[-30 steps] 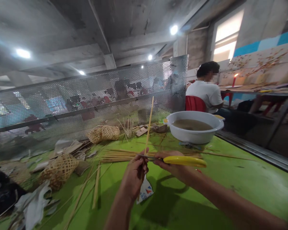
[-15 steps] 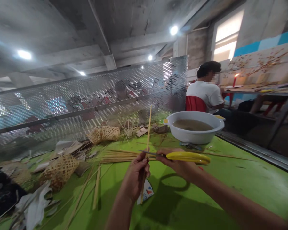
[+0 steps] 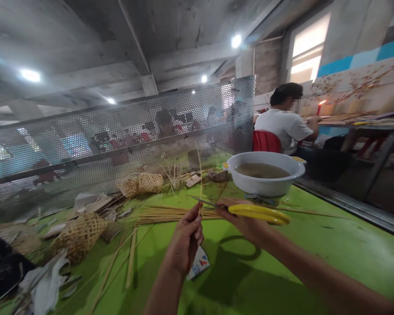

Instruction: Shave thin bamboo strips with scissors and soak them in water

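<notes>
My left hand (image 3: 188, 238) pinches a thin bamboo strip (image 3: 201, 175), which stands upright above my fingers and bends slightly at its upper end. Yellow-handled scissors (image 3: 259, 213) are gripped in my right hand (image 3: 239, 218), around the pivot and blades. Their metal blades point left and meet the strip just above my left fingertips; whether they cut into it I cannot tell. Behind my hands lies a bundle of bamboo strips (image 3: 164, 214) on the green table (image 3: 282, 271). A white printed packet (image 3: 199, 262) sits beneath my left hand.
A white basin (image 3: 265, 186) of murky water stands at the back right. Woven bamboo baskets (image 3: 83, 232), scraps and a dark object (image 3: 3, 262) crowd the left. Behind runs a perforated metal screen (image 3: 85, 153). Beyond the table sits a person (image 3: 284, 122) in white near a lit candle (image 3: 319, 108).
The strip above my left hand now looks thinner, turned more edge-on and bowed. My right hand and the scissors have barely shifted. The seated person's arm has moved forward.
</notes>
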A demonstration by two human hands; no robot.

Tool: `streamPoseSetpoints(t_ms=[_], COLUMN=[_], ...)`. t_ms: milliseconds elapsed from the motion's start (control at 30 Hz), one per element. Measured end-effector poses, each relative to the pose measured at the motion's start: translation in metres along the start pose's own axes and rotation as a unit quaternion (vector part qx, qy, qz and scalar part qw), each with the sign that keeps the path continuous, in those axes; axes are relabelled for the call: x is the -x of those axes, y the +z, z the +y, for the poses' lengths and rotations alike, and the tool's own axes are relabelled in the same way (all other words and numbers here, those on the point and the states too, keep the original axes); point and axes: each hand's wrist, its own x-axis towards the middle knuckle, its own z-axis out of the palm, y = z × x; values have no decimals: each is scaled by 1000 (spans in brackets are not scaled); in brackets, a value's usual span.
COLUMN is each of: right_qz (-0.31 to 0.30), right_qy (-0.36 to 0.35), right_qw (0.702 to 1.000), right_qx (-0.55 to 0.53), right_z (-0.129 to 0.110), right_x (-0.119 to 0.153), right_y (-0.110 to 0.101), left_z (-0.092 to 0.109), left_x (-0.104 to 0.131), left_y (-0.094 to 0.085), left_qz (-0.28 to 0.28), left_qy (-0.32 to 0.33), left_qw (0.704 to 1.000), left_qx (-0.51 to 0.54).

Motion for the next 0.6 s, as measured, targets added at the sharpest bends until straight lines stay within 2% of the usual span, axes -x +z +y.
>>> streamPoseSetpoints(t_ms=[133,367,500,600], right_qz=[32,-19,32,26], right_qy=[-8,-13,17,18], right_qw=[999,1000,999,999], right_qx=[-1,15,11,19], right_z=[8,6,6,2], right_x=[-4,-1,-3,-1], right_y=[-1,2,-1,3], left_z=[-1,0,0,0], left_x=[1,0,3,3], left_y=[1,0,3,3], left_qz=[0,6,-13,-7], left_qy=[-5,-9,-15,-12], left_qw=[1000,1000,1000,1000], left_qx=[-2,4,4,8])
